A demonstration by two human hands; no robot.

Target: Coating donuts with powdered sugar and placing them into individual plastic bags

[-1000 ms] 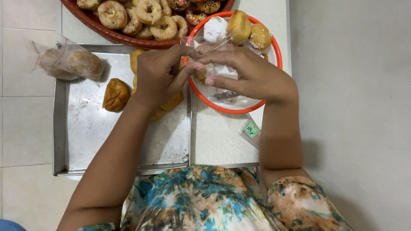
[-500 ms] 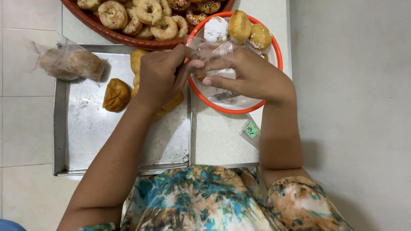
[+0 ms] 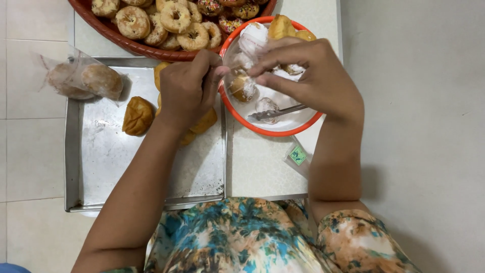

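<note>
Clear plastic bag (image 3: 252, 76), thin and crumpled, is pinched between both hands over the orange-rimmed plate (image 3: 275, 129), with a small sugar-dusted pastry (image 3: 243, 87) showing through it.

From the head camera, looking straight down: a big red-brown basket (image 3: 121, 43) of ring doughnuts, some plain-glazed and some with sprinkles, sits across the top of the table, its rim just beside the plate. To the left lies a metal baking tray (image 3: 101, 167), mostly bare, carrying one golden bun (image 3: 137, 115) near its upper part and more buns half hidden under the left forearm. A second filled plastic bag (image 3: 83, 80) with two pastries rests on the tray's upper left corner. On the plate there are white sugared pieces, a couple of golden buns at the far edge, and metal tongs (image 3: 275, 111) lying across the near side. A small green-labelled packet (image 3: 298, 155) lies on the table just below the plate, near the right forearm.

The left hand (image 3: 189, 91) is curled tight, thumb and fingers nipping the bag's left edge over the plate's rim. The right hand (image 3: 308, 76) arches above the plate, its fingertips closed on the bag's other side, covering part of the plate's contents. The bag hangs between the two pinches, just above the plate.
</note>
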